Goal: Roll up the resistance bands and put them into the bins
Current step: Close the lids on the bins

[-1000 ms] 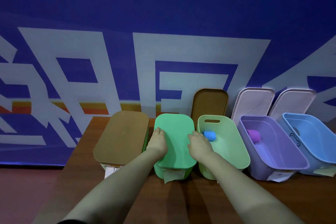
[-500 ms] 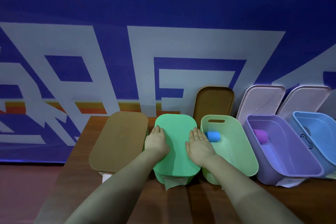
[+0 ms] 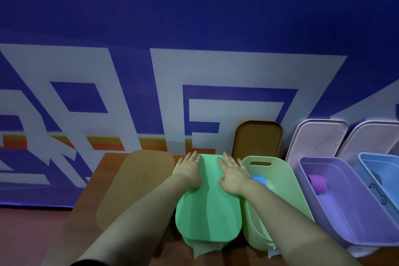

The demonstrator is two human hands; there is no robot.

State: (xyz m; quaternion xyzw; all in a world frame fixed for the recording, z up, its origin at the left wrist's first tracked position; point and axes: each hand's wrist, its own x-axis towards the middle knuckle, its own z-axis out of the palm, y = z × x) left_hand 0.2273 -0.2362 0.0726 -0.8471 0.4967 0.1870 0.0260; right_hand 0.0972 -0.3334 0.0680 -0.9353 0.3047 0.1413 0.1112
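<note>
Now | left hand [image 3: 189, 170] flat, fingers straight, on green lid [image 3: 208, 211]; right hand [image 3: 233, 176] likewise, seemingly pressing

Under the green lid [image 3: 208, 211], the green bin [image 3: 187, 241] is almost wholly hidden and its contents cannot be seen. Just right of the lid, the right hand [image 3: 234, 176] covers part of the blue roll [image 3: 258, 179]. Far right of the lid, the picture's edge cuts off the blue bin [image 3: 384, 169] and a pale lid [image 3: 373, 139]. The paper tag [image 3: 205, 248] at the lid's near end is unreadable.

Left hand [image 3: 189, 170] and right hand [image 3: 233, 173] flat on green lid [image 3: 208, 207], blue roll [image 3: 259, 180] in adjacent open bin [image 3: 287, 188].
</note>
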